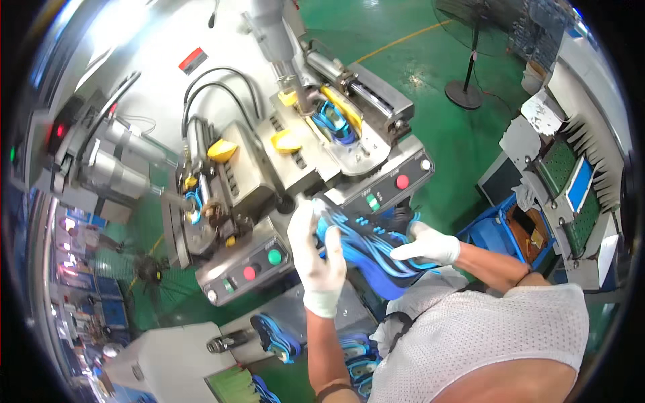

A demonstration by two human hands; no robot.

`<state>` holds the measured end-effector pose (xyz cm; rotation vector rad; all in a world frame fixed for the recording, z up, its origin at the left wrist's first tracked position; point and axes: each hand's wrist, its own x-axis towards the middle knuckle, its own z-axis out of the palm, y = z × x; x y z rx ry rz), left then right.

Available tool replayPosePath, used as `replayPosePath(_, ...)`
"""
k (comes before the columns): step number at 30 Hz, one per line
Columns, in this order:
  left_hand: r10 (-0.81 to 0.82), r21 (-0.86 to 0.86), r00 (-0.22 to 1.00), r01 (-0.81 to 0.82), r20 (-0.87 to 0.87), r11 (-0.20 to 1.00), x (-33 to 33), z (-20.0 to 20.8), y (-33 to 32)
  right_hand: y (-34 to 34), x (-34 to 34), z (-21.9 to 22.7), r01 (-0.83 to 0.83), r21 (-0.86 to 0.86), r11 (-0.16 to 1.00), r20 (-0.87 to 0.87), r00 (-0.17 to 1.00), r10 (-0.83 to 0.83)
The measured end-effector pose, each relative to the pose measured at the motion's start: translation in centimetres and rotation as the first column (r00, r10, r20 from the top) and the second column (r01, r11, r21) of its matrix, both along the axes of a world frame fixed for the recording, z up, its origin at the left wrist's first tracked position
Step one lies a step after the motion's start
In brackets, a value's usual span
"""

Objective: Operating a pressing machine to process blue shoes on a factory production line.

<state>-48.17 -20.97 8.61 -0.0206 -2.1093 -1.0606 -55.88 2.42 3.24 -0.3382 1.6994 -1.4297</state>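
A blue and black sports shoe [379, 252] with a thick blue sole is held tilted in front of my body, between both hands. My left hand [316, 258], in a white glove, is closed on one end, with its thumb along the upper. At the other end my right hand [430, 246], also gloved in white, has its thumb on the upper and its remaining fingers mostly hidden. Just beyond the shoe stands a two-station pressing machine [302, 171]. Another blue shoe [334, 123] sits in its right station, and a third shoe [193, 205] in its left station.
Control panels with red and green buttons [402, 181] line the machine's near edge. More shoes [277, 339] lie on a low surface below my left arm. To the right are a blue bin [494, 232] and a conveyor rack [578, 191]; a standing fan [465, 94] is farther back.
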Motion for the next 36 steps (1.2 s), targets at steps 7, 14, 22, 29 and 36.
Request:
replayPosePath(7, 0.045, 0.225, 0.920, -0.142, 0.389, 0.964, -24.8, -9.2, -1.4, 10.1, -5.9, -2.0, 0.559, -0.376, 0.739, 0.211, 0.828, -0.520)
replayPosePath(14, 0.328, -0.030, 0.669, -0.416, 0.667, 0.909, -42.1, -17.7, -1.7, 12.9, -6.6, -2.0, 0.748, -0.368, 0.552, 0.328, 0.660, -0.676)
replayPosePath(22, -0.189, 0.558, 0.836, -0.160, 0.516, 0.815, -40.9, -15.9, -9.8, 9.8, -9.9, -1.1, 0.692, -0.323, 0.645, 0.254, 0.720, -0.646)
replayPosePath(29, -0.069, 0.589, 0.938, -0.156, 0.341, 0.793, -18.9, -7.7, -5.8, 2.0, -19.6, 0.2, 0.460, -0.274, 0.845, -0.005, 0.878, -0.479)
replayPosePath(36, -0.052, 0.575, 0.795, -0.391, 0.604, 0.718, 4.7, -6.0, -2.1, -17.8, -42.1, -6.0, 0.132, 0.265, 0.955, -0.273, 0.960, -0.057)
